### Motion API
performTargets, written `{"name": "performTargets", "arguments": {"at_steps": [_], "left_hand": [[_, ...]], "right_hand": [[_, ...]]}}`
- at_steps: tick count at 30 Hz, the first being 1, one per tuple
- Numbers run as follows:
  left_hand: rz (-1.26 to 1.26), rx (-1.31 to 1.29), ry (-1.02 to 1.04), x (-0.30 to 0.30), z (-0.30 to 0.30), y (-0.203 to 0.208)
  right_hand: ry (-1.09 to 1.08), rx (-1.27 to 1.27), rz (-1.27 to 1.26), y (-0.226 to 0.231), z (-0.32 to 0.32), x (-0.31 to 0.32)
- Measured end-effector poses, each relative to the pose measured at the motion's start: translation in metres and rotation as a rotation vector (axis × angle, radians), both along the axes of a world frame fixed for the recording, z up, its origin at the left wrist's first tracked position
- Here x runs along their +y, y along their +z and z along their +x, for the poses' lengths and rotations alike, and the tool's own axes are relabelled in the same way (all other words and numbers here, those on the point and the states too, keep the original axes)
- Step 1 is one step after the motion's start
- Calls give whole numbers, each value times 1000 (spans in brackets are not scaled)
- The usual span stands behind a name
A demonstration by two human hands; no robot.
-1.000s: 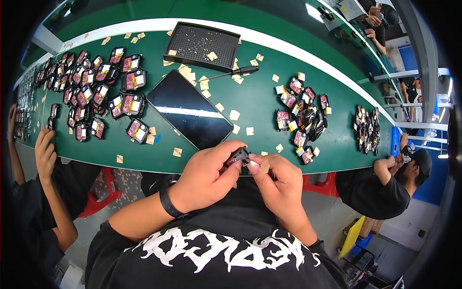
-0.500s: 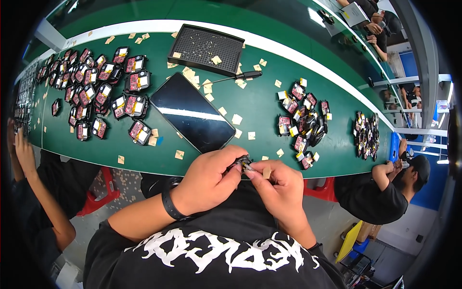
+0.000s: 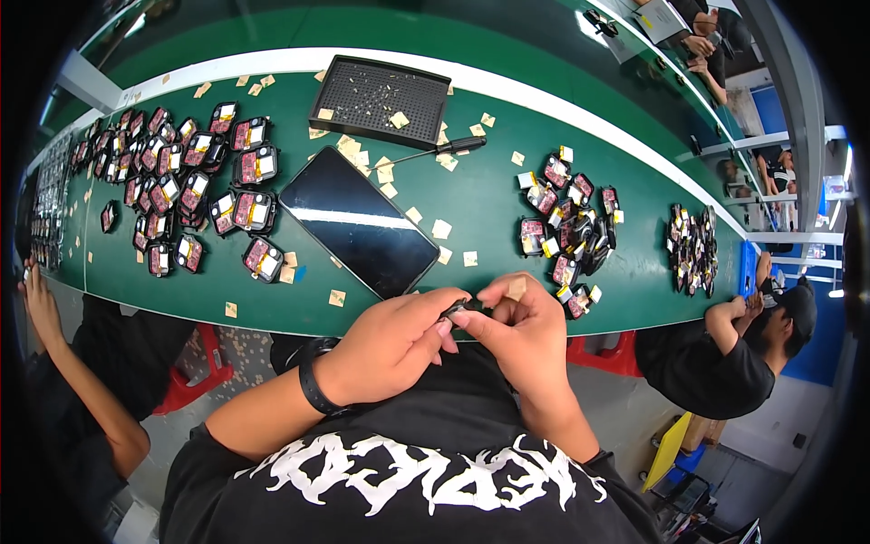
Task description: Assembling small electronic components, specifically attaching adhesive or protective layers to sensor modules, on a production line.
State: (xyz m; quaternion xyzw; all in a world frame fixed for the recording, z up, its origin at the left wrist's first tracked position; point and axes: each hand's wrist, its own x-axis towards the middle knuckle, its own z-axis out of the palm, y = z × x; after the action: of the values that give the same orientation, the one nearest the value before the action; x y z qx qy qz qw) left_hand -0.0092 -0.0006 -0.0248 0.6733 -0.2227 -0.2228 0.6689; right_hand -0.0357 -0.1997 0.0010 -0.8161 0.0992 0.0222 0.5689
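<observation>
Over the table's near edge, my left hand [image 3: 390, 340] is closed around a small black device case [image 3: 459, 308], most of it hidden by the fingers. Pressed to the case's right side is the thumb of my right hand [image 3: 524, 334], whose other fingers are curled. A tan paper square [image 3: 517, 289] rests against the right index finger; whether it is pinched or stuck there is unclear. Just beyond my hands lies a dark flat-screen tablet [image 3: 362, 222], set at a slant. Open black cases with red circuit boards and white parts lie in a group [image 3: 256, 210] to the left.
Another pile of open cases [image 3: 566, 218] sits to the right, with a further pile [image 3: 691, 249] beyond. A black tray [image 3: 376, 100] and a screwdriver [image 3: 467, 144] lie at the back. Tan paper squares are scattered over the green table [image 3: 489, 208]. Co-workers sit on both sides.
My right index finger has lifted off the case and curled back, carrying the tan square up with it. The case has turned and is more hidden by my fingers. The view has shifted slightly.
</observation>
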Motion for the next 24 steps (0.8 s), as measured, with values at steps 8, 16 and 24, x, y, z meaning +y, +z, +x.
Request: {"name": "performTargets", "arguments": {"at_steps": [8, 16, 24], "left_hand": [[78, -11, -201, 5, 10, 7], [-166, 423, 27, -5, 5, 8], [-81, 454, 68, -2, 7, 9]], "right_hand": [[147, 397, 255, 9, 10, -12], [171, 318, 419, 9, 3, -16], [26, -18, -205, 37, -23, -83]]}}
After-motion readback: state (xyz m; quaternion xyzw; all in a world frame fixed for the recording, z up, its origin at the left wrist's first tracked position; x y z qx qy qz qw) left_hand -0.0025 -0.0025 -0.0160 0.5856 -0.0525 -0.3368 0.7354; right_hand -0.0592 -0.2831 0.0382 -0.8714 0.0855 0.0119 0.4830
